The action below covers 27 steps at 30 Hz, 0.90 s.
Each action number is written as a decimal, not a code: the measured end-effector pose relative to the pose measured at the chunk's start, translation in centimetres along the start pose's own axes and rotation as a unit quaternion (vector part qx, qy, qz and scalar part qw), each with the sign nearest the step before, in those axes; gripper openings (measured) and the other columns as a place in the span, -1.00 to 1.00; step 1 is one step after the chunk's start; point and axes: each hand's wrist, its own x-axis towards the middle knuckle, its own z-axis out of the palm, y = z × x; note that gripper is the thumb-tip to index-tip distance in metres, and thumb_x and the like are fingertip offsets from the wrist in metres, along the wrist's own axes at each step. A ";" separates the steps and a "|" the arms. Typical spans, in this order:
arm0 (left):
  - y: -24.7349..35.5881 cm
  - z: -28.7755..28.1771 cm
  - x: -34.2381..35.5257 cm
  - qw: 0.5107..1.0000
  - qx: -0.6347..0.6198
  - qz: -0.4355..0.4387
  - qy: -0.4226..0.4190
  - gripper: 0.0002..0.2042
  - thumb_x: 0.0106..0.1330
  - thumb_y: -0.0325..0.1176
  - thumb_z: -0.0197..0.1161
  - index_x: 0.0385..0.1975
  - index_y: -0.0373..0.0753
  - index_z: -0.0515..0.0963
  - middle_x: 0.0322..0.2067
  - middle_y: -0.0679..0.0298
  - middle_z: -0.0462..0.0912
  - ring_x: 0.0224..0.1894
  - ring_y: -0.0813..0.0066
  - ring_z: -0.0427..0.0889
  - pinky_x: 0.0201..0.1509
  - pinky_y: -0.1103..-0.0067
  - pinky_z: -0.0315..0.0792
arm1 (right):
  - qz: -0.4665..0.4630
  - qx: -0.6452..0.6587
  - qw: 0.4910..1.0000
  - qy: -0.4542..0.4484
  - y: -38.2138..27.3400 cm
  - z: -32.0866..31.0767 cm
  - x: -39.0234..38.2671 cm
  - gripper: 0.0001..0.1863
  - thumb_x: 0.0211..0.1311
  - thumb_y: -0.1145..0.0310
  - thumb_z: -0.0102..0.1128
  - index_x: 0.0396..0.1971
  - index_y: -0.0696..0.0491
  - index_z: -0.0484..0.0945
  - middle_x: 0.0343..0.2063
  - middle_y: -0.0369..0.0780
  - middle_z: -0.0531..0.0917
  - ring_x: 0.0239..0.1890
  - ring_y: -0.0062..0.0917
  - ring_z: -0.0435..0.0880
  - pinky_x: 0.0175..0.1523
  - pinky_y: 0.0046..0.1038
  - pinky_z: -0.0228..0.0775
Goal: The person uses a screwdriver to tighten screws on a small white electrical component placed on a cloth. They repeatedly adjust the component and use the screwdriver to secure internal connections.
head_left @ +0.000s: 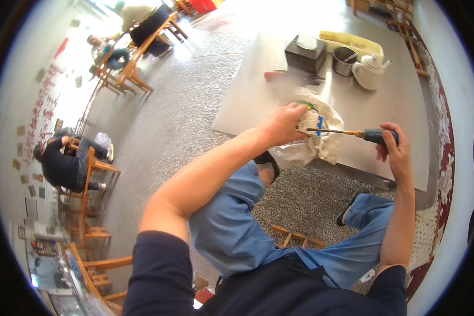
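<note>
My left hand (288,120) is closed on a small white device (308,119) with a blue part and a green-yellow piece, over a crumpled off-white cloth (331,148) at the near edge of the table. My right hand (396,145) grips the dark handle of a screwdriver (374,135), its long shaft pointing left with the tip at the device. A red-handled tool (274,76) lies behind the cloth, partly blurred.
The table (234,102) bears a black tissue box (303,60), a yellow tray (342,38), a metal cup (341,66) and a white kettle (367,75). People (63,166) sit on wooden chairs (89,208) at left and upper left. A wall (442,68) borders the right.
</note>
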 end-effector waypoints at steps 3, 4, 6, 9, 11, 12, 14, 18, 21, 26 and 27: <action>-0.4 0.2 0.2 1.000 0.002 -0.016 -0.018 -0.38 0.02 -0.23 0.58 0.08 -0.27 0.46 -0.02 -0.08 0.57 0.08 -0.13 0.59 0.19 0.21 0.50 | -0.025 0.017 0.999 0.010 -0.3 1.3 0.2 -0.57 0.38 0.39 0.16 0.21 0.12 0.45 -0.26 -0.21 0.62 -0.39 -0.67 0.56 -0.43 -0.67 0.36; -0.7 0.5 0.4 1.000 -0.001 -0.017 -0.024 -0.38 0.02 -0.20 0.58 0.06 -0.27 0.46 -0.04 -0.09 0.57 0.07 -0.13 0.59 0.19 0.21 0.51 | -0.055 0.021 0.998 0.020 -0.4 1.7 0.0 -0.58 0.39 0.39 0.15 0.20 0.13 0.46 -0.28 -0.23 0.62 -0.43 -0.67 0.56 -0.45 -0.68 0.34; 0.1 0.1 0.7 0.998 0.027 -0.023 -0.042 -0.35 0.02 -0.17 0.59 0.10 -0.28 0.47 0.00 -0.09 0.55 0.10 -0.11 0.57 0.19 0.21 0.50 | -0.079 0.039 0.995 0.045 -0.1 2.0 -0.1 -0.60 0.40 0.40 0.13 0.20 0.14 0.46 -0.35 -0.25 0.61 -0.51 -0.70 0.51 -0.50 -0.69 0.28; 0.5 -0.2 1.0 0.997 0.036 -0.041 -0.059 -0.31 0.03 -0.11 0.58 0.13 -0.27 0.47 0.03 -0.09 0.54 0.11 -0.12 0.56 0.20 0.21 0.48 | -0.039 0.002 0.998 0.043 -0.7 1.3 0.1 -0.58 0.39 0.41 0.13 0.21 0.16 0.45 -0.38 -0.28 0.58 -0.52 -0.71 0.48 -0.51 -0.69 0.25; 0.8 -0.1 1.2 0.997 0.035 -0.038 -0.062 -0.29 0.03 -0.06 0.57 0.14 -0.27 0.45 0.04 -0.09 0.53 0.12 -0.12 0.56 0.20 0.20 0.49 | 0.016 0.007 0.999 0.035 0.2 0.6 0.6 -0.59 0.40 0.40 0.12 0.21 0.16 0.45 -0.40 -0.29 0.57 -0.53 -0.72 0.47 -0.52 -0.69 0.24; 0.9 -0.2 1.2 0.996 0.035 -0.045 -0.064 -0.29 0.03 -0.05 0.57 0.15 -0.27 0.45 0.04 -0.09 0.53 0.12 -0.13 0.56 0.19 0.20 0.49 | 0.043 0.009 0.999 0.031 0.5 0.4 0.8 -0.59 0.41 0.39 0.12 0.20 0.16 0.46 -0.41 -0.29 0.57 -0.54 -0.72 0.47 -0.52 -0.69 0.24; 0.6 0.0 1.3 0.995 0.032 -0.058 -0.072 -0.27 0.04 -0.05 0.56 0.17 -0.27 0.43 0.04 -0.10 0.52 0.12 -0.13 0.56 0.19 0.20 0.49 | -0.012 0.047 0.997 0.064 -0.2 2.2 0.3 -0.58 0.44 0.32 0.13 0.21 0.16 0.45 -0.44 -0.29 0.58 -0.55 -0.72 0.48 -0.53 -0.70 0.23; 1.0 0.3 1.8 0.997 0.032 -0.036 -0.065 -0.23 0.04 -0.03 0.56 0.21 -0.28 0.40 0.05 -0.14 0.52 0.13 -0.16 0.56 0.19 0.18 0.49 | -0.015 0.062 0.998 0.001 0.1 0.0 0.1 -0.52 0.46 0.25 0.16 0.26 0.17 0.42 -0.33 -0.25 0.63 -0.49 -0.70 0.53 -0.50 -0.69 0.27; 1.1 0.1 1.8 0.996 0.029 -0.047 -0.077 -0.20 0.05 0.00 0.55 0.24 -0.28 0.37 0.07 -0.17 0.50 0.14 -0.18 0.55 0.20 0.16 0.49 | 0.080 0.019 0.997 -0.008 1.8 -0.9 1.4 -0.47 0.38 0.36 0.17 0.31 0.17 0.37 -0.21 -0.22 0.61 -0.46 -0.68 0.54 -0.48 -0.67 0.30; 1.4 -0.6 1.4 0.993 0.029 -0.063 -0.099 -0.17 0.10 0.08 0.49 0.28 -0.29 0.35 0.13 -0.18 0.48 0.20 -0.16 0.52 0.25 0.17 0.47 | 0.004 0.090 0.996 -0.011 -0.6 1.1 0.0 -0.45 0.43 0.30 0.21 0.32 0.17 0.35 -0.14 -0.19 0.59 -0.45 -0.66 0.55 -0.48 -0.66 0.31; 1.5 -0.5 1.6 0.993 0.032 -0.062 -0.098 -0.17 0.11 0.10 0.48 0.29 -0.29 0.34 0.14 -0.18 0.47 0.21 -0.16 0.51 0.26 0.17 0.46 | 0.012 0.093 0.995 -0.030 -0.1 0.2 0.2 -0.44 0.42 0.31 0.21 0.33 0.17 0.34 -0.11 -0.19 0.59 -0.43 -0.66 0.56 -0.47 -0.66 0.32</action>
